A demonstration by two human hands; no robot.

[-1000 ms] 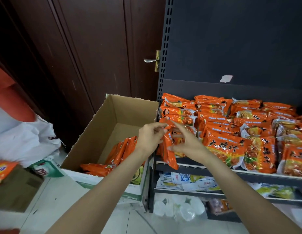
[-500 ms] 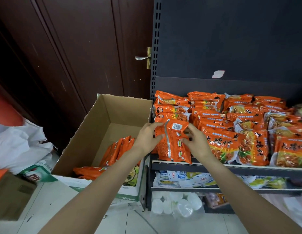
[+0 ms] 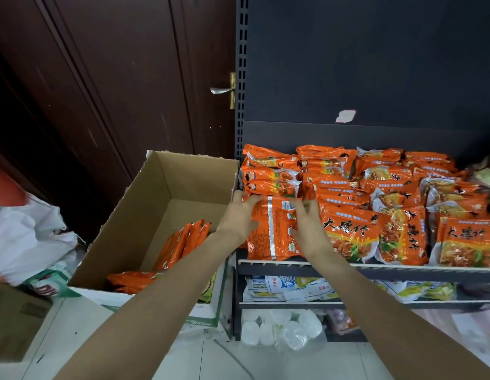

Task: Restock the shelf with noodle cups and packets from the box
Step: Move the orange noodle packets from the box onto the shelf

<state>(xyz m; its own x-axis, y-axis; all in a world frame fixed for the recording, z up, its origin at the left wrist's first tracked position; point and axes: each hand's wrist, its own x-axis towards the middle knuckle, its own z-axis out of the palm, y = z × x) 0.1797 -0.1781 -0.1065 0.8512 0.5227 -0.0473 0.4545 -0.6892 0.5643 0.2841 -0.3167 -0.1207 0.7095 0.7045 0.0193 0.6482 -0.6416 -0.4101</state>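
Both hands work at the left front corner of the shelf (image 3: 375, 270), setting one orange noodle packet (image 3: 271, 229) into the display with its printed back and silver seam facing out. The left hand (image 3: 238, 215) holds the packet's left edge, thumb lying across the face and fingers reaching over the top corner; the right hand (image 3: 307, 223) holds the right edge, fingertips curled onto the top near the barcode. The packet stands upright, its bottom edge at the shelf's front lip, leaning against the stacked packets (image 3: 274, 174) behind it.

To the right of this packet the shelf is packed: rows of matching orange noodle packets (image 3: 351, 234) run to the far end, overlapping front to back. Judging by that, most of the restocking on this level is done.

The cardboard box (image 3: 161, 204) sits on the floor just left of the shelf. A short row of packets (image 3: 183, 242) stands on edge in it and a few more lie flat near its front wall, while much of its bottom shows bare. So a modest batch is left to move. No noodle cups show in the box; clear plastic cups (image 3: 279, 330) sit on the floor beneath the shelf, and whether they belong to the task is unclear.
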